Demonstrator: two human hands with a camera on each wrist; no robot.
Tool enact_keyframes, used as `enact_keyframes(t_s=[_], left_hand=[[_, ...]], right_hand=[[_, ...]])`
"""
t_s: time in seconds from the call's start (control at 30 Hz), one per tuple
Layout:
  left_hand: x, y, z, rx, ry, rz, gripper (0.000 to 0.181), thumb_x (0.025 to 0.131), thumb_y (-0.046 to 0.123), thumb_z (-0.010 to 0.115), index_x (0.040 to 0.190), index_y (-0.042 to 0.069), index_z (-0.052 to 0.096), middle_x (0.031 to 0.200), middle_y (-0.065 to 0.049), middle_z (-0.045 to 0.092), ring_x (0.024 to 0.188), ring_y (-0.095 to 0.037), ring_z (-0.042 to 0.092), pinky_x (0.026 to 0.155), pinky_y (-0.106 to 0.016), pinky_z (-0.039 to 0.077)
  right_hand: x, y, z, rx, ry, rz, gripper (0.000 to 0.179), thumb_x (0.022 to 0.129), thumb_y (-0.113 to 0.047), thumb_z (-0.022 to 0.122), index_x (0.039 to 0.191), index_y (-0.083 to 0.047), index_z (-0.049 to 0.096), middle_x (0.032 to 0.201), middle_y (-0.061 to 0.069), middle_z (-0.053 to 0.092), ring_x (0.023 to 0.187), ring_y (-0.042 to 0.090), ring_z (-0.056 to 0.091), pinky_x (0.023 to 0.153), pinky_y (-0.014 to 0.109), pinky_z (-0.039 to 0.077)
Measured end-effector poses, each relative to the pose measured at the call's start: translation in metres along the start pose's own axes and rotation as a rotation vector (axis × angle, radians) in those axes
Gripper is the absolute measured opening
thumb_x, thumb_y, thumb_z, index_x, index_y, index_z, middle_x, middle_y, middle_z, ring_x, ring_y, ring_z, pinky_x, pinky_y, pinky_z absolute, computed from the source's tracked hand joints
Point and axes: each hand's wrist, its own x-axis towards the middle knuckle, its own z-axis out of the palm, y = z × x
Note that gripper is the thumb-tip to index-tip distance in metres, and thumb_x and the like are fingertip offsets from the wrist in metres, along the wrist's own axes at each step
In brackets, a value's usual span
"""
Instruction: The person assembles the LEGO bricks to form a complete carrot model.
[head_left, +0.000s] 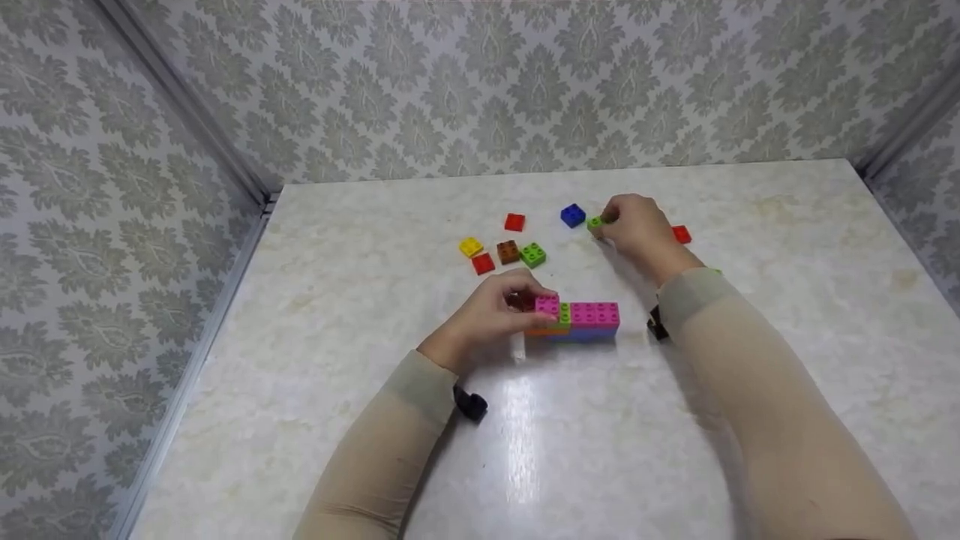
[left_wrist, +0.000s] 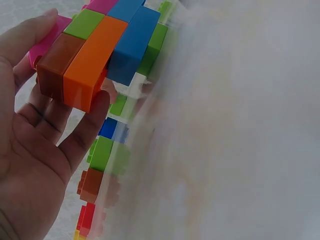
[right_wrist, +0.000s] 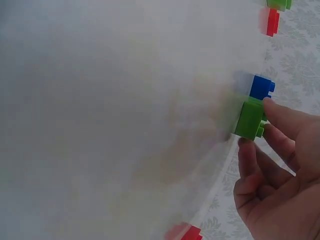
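Observation:
My left hand (head_left: 489,309) grips the left end of a built block of toy bricks (head_left: 595,315), thumb at the front and fingers behind. Pink bricks and a green one top this block over blue and orange ones; the left wrist view also shows a brown brick (left_wrist: 59,67) beside the long orange brick (left_wrist: 95,62). Farther back on the right, my right hand (head_left: 639,229) pinches a small green brick (right_wrist: 249,120) between thumb and fingertips. Just left of that brick lies a dark blue brick (head_left: 573,215).
Loose on the pale table (head_left: 315,420) lie a yellow brick (head_left: 471,247), a brown brick (head_left: 508,251), another green brick (head_left: 533,255) and red pieces (head_left: 514,222). One more red piece (head_left: 681,234) sits right of my right hand. Patterned walls (head_left: 487,90) enclose the back and sides.

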Motion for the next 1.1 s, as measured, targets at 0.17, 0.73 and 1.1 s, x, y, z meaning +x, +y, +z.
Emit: enact_keyframes(t_s=[0.17, 0.73, 1.1], left_hand=[[0.002, 0.0, 0.0, 0.021, -0.004, 0.026, 0.032, 0.097, 0.014, 0.09, 0.126, 0.006, 0.083, 0.109, -0.01, 0.073, 0.095, -0.02, 0.061, 0.087, -0.024, 0.052], [0.001, 0.0, -0.001, -0.016, -0.011, 0.002, 0.031, 0.098, 0.014, 0.089, 0.127, 0.007, 0.084, 0.109, -0.002, 0.071, 0.096, -0.013, 0.061, 0.086, -0.024, 0.054], [0.002, -0.003, 0.0, -0.038, -0.005, -0.033, 0.03, 0.098, 0.019, 0.09, 0.126, 0.012, 0.085, 0.111, 0.0, 0.073, 0.099, -0.016, 0.062, 0.089, -0.028, 0.054]], right_hand=[[-0.005, -0.001, -0.008, 0.02, -0.002, 0.009, 0.047, 0.105, -0.026, 0.081, 0.144, -0.005, 0.065, 0.148, 0.02, 0.067, 0.129, 0.036, 0.064, 0.112, 0.054, 0.056], [-0.058, 0.023, -0.013, 0.346, -0.075, -0.142, 0.048, 0.108, -0.027, 0.074, 0.148, -0.003, 0.065, 0.15, 0.017, 0.063, 0.129, 0.022, 0.067, 0.098, 0.031, 0.062], [-0.101, 0.025, -0.002, 0.501, -0.142, -0.249, 0.035, 0.108, -0.016, 0.073, 0.139, -0.002, 0.068, 0.129, 0.003, 0.07, 0.11, 0.014, 0.071, 0.096, 0.031, 0.062]])
